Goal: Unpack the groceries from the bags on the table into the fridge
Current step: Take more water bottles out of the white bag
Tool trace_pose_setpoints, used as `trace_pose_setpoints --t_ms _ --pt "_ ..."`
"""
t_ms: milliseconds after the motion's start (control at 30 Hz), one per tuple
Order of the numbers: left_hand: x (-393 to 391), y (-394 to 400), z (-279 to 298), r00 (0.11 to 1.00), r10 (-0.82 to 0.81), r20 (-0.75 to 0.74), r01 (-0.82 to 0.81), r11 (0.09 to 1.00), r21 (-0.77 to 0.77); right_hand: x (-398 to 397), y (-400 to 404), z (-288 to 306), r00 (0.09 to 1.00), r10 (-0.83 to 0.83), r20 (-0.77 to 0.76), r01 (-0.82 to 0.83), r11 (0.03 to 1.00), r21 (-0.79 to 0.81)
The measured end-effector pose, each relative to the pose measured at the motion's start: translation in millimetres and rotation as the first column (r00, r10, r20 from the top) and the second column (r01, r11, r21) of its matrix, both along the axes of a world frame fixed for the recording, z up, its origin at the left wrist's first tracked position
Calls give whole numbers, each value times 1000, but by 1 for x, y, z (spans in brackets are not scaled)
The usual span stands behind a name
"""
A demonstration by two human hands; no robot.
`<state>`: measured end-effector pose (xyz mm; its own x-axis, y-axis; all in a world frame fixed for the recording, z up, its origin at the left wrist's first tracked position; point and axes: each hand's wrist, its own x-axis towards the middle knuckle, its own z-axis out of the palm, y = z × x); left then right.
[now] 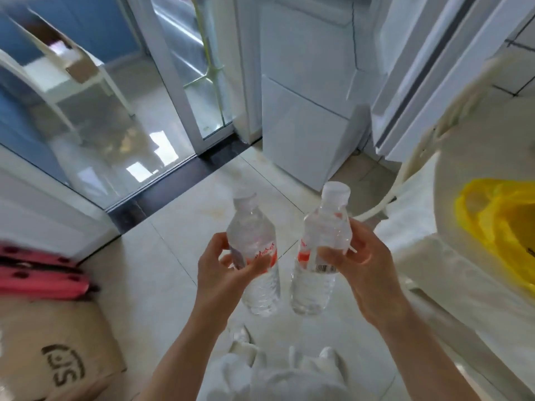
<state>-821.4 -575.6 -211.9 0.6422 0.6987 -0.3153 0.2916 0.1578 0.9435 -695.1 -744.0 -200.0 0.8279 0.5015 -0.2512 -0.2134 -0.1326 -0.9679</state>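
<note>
The left hand (223, 270) is wrapped around the red-and-white label of a clear plastic water bottle with a white cap (254, 256), thumb across the front and fingers behind it. The right hand (356, 270) is clamped the same way on a second clear plastic water bottle with a red label and barcode (318, 250), thumb on the label near the barcode. The two bottles are held nearly upright, close beside each other without touching, over the pale tiled floor (179, 256). Taking the white two-door fridge (307, 111) as the landmark: it stands closed beyond the bottles, straight ahead. To the right of the fridge and nearer the person is the round white desk (463, 175), carrying a crumpled yellow plastic bag (498, 221). To the left of the fridge is a glass sliding door in a white frame (179, 91). Far to the left of the fridge, close to the person, sits a brown cardboard box with a dark printed logo (58, 357), and behind it lies something pink, too blurred to identify (37, 273).
</note>
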Motion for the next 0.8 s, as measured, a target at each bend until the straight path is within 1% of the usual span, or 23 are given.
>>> trace_pose_setpoints --t_ms 67,167,400,567,800 --pt "-11 36 -3 1000 23 -15 -23 1000 10 -7 38 -9 1000 21 -2 -21 1000 -12" --pt "-24 82 -6 997 64 -33 -63 998 30 -14 87 -19 998 12 -55 -12 1000 6" --pt "-10 160 -8 994 96 -56 -93 994 60 3 172 -20 1000 20 -21 -21 1000 -20" --pt "37 200 -11 994 97 -45 -94 994 59 46 213 -18 999 34 -25 -34 999 3" --pt "135 252 -5 996 89 0 -89 993 78 142 274 -16 997 63 44 -63 998 -5"
